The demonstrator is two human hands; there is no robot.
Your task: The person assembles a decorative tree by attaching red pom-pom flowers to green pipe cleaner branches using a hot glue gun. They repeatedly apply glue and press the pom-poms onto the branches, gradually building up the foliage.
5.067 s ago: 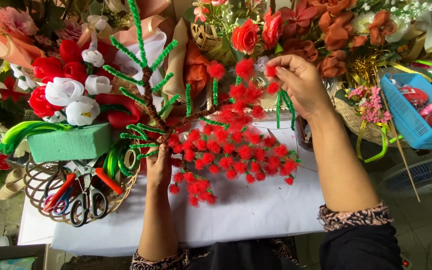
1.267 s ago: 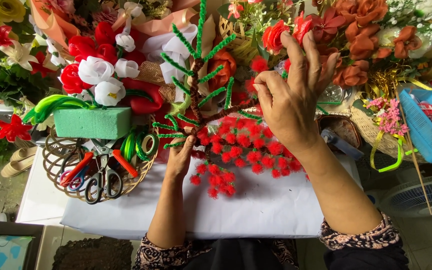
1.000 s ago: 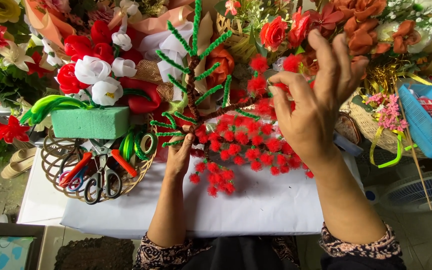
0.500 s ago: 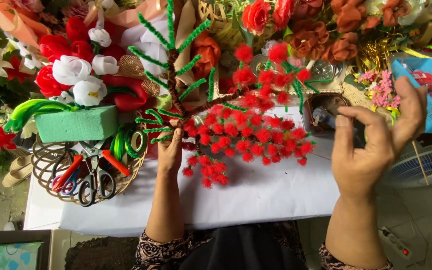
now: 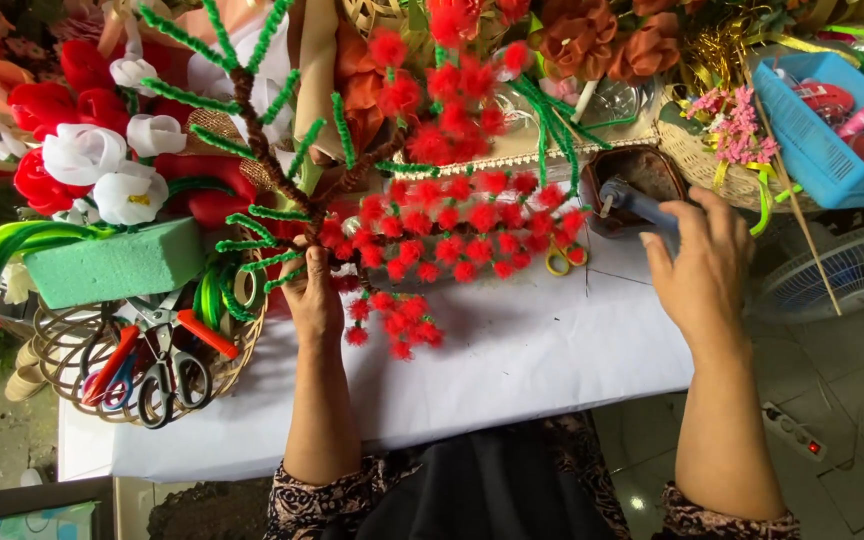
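The left hand (image 5: 312,295) is clamped around the base of a brown pipe-cleaner branch (image 5: 262,140), its fingers tucked under the red pompom blossoms (image 5: 452,235), so the fingertips are hidden from the head camera. The branch rises from that fist, green fuzzy twigs (image 5: 252,225) spreading to the left and the mass of red blossoms fanning right over the white-covered counter (image 5: 512,370).

Across on the right, the right hand (image 5: 702,265) reaches to the counter's far edge and closes on a blue-grey tool (image 5: 637,200); only its nozzle end sticks out past the fingers, so what kind of tool it is stays hard to make out. Just beyond sits a dark round container (image 5: 642,170), partly hidden by the tool. A small yellow ring handle (image 5: 557,262) peeks from beneath the blossoms.

Further out, left of the fist, a wire basket (image 5: 72,350) holds scissors (image 5: 167,365) and a green foam block (image 5: 117,262). At top right, a blue plastic tray (image 5: 817,150) is cut off by the frame's edge.
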